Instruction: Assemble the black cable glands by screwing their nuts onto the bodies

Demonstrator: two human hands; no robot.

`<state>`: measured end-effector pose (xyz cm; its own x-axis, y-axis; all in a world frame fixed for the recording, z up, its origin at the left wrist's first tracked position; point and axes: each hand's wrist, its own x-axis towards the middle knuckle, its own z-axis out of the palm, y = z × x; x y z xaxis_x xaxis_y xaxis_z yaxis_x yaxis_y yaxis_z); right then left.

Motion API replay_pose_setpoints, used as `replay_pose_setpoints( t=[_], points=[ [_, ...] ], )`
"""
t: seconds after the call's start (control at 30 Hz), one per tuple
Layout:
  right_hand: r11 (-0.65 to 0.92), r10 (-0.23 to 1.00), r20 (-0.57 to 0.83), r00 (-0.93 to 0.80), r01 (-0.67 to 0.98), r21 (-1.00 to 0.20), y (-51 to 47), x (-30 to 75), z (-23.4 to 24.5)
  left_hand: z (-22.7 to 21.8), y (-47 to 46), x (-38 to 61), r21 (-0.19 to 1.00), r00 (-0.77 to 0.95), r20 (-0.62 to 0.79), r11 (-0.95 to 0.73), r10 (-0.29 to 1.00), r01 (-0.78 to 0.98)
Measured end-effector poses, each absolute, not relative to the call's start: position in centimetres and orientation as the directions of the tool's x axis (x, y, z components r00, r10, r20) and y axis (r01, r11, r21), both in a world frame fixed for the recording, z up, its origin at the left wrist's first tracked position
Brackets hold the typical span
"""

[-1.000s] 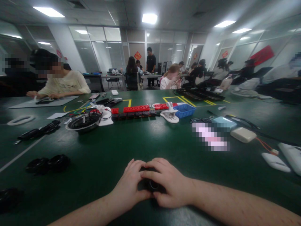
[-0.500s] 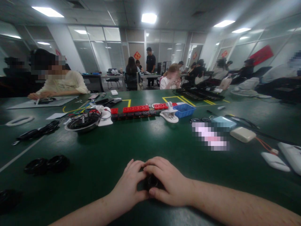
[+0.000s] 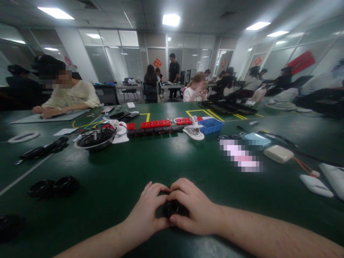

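A black round part point(image 3: 172, 208) with a hole in its middle sits low on the green table, between my two hands. My left hand point(image 3: 149, 207) curves round its left side, thumb at the front and fingertips at the back. From the right, my right hand point(image 3: 194, 208) closes over it, and its fingers and thumb hide much of that side. The fingertips of both hands nearly meet behind the part. To the left lie two similar black round parts point(image 3: 41, 189) side by side, and another dark one point(image 3: 10, 227) is at the left edge.
Ahead lie red socket strips point(image 3: 156, 124), a white clip point(image 3: 194, 129), a blue bin point(image 3: 211, 126) and a metal bowl point(image 3: 92, 143) of cables. A beige case point(image 3: 278, 153) and a white device point(image 3: 317, 185) are on the right. A co-worker point(image 3: 72, 91) sits across the table at left.
My right fingers have shifted slightly, so the hole in the black part shows more clearly. The camera view has moved very little. The co-worker at left has moved their hands.
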<state>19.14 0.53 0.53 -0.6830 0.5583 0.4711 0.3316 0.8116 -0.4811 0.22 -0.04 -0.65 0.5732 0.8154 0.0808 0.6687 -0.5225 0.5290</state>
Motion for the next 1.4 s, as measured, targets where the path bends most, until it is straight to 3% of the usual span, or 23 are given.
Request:
replay_pose_setpoints(
  t=[0.47, 0.77, 0.9, 1.1, 1.4],
  points=[
    [0.818, 0.557, 0.463, -0.689, 0.361, -0.447, 0.4, 19.2, 0.9, -0.4, -0.2, 0.3, 0.513, 0.569, 0.079, -0.523, 0.819, 0.681],
    [0.867, 0.496, 0.506, -0.706, 0.434, -0.245, -0.5, 19.1, 1.2, -0.3, -0.4, 0.6, 0.497, 0.542, 0.128, -0.526, 0.831, 0.69],
    [0.86, 0.505, 0.451, -0.736, 0.477, -0.184, -1.0, 18.9, 1.8, -0.7, -0.4, 0.5, 0.486, 0.549, 0.147, -0.543, 0.823, 0.685],
    [0.838, 0.544, 0.344, -0.765, 0.516, -0.178, -1.5, 18.6, 2.6, -1.0, -0.4, 0.3, 0.502, 0.568, 0.177, -0.57, 0.804, 0.651],
    [0.853, 0.52, 0.398, -0.755, 0.477, -0.209, -1.6, 18.3, 1.9, -1.0, -0.5, 0.3, 0.528, 0.542, 0.179, -0.546, 0.821, 0.651]
  ],
)
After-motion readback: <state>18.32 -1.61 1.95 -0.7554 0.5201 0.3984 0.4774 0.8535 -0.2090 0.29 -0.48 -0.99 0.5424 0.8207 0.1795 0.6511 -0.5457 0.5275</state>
